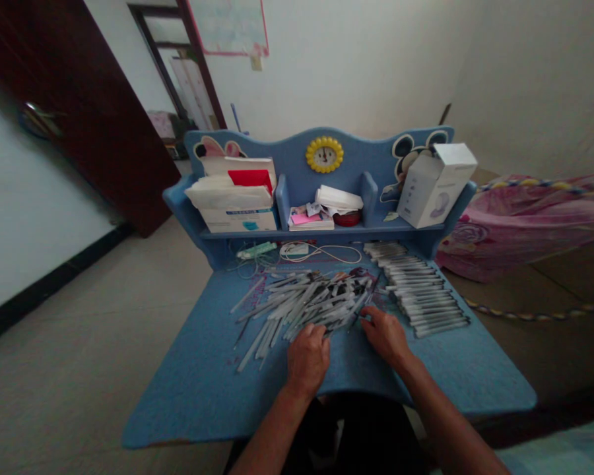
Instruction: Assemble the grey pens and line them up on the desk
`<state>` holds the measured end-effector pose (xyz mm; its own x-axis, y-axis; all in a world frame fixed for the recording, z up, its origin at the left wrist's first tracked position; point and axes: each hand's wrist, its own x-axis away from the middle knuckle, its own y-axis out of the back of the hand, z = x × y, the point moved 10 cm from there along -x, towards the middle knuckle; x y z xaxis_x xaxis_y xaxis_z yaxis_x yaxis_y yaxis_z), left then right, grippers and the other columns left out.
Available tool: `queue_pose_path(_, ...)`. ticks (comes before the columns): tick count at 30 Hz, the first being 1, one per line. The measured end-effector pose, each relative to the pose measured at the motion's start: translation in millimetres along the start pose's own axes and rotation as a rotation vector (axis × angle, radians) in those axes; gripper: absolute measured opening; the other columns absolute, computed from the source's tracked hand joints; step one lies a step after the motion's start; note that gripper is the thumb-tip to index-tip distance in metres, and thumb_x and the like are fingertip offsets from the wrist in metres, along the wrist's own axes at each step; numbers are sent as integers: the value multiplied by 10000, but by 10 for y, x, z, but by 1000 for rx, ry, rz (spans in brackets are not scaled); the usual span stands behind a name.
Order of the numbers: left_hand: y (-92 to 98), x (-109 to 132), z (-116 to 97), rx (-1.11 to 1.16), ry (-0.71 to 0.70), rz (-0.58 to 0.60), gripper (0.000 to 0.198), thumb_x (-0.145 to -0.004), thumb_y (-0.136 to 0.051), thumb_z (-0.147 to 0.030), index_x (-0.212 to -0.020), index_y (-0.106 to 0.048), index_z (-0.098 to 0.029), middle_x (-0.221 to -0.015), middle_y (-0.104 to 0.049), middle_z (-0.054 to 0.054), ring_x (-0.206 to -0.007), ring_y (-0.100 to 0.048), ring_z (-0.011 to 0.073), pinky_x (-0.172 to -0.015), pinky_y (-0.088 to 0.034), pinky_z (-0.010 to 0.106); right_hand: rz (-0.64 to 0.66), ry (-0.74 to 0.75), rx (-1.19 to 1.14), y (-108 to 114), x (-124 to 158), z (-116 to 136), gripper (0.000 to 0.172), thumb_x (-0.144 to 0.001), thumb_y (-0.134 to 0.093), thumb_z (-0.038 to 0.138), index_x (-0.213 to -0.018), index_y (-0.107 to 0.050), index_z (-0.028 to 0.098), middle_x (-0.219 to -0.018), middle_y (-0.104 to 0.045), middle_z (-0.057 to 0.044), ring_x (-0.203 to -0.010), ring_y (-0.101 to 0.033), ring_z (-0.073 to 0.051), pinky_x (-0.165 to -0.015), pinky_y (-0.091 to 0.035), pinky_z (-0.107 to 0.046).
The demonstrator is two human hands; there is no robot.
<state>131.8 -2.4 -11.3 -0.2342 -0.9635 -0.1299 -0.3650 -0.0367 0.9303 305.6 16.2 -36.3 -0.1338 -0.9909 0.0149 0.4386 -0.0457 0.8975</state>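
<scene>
A loose heap of slim pen-like sticks [297, 300], pale with some dark ends, lies across the middle of the blue desk [202, 382]. My left hand [308, 359] is at the heap's near edge, its fingers curled closed; what they hold, if anything, is hidden. To its right, my right hand [385, 335] pinches a thin dark stick [355, 319] at the heap's right edge. Beyond that hand, more of the same sticks lie side by side in a neat row [420, 287], running from the desk's back to its right side.
Along the back stands a blue shelf [297, 234] with a yellow flower clock [324, 155]. It bears a box of papers [237, 218], small papers and a booklet [311, 221], and a white carton [435, 188]. A white cable [344, 249] and a power strip [256, 251] lie below it.
</scene>
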Motion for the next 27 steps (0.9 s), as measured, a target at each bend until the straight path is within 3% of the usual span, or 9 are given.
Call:
queue_pose_path(7, 51, -104, -62, -19, -19, -40, 166, -850, -461, -211, -865, -624, -188, -848, -613, 50, -819, -587, 182, -725, -433, 267, -1, -9, -46, -11, 21, -20, 252, -829, -465, 279, -1015, -634, 254, -734, -685, -20, -742, -636, -195, -644, -403, -258)
queue_pose_path(14, 107, -356, -176, -41, -65, -42, 215, -867, -412, -191, -856, -627, -180, -855, -602, 62, -849, -580, 186, -749, -431, 269, -29, -47, -77, -7, -10, -67, 256, -826, -446, 290, -994, -635, 251, -786, -699, -25, -778, -640, -195, -638, -404, -253)
queue_pose_path(20, -2, -573, -316, -124, -88, 84, 168, -830, -483, -209, -880, -642, -186, -931, -595, 84, -939, -558, 216, -787, -439, 296, -21, -60, -69, -22, -12, -59, 261, -831, -434, 299, -983, -643, 258, -699, -679, -10, -705, -634, -187, -592, -395, -249)
queue_pose_path(27, -73, -640, -385, -201, -115, 169, 179, -813, -494, -201, -892, -651, -167, -957, -594, 102, -956, -557, 237, -780, -457, 313, -33, -59, -51, -23, -17, -32, 257, -846, -430, 313, -972, -647, 259, -687, -678, -22, -697, -640, -199, -592, -400, -262)
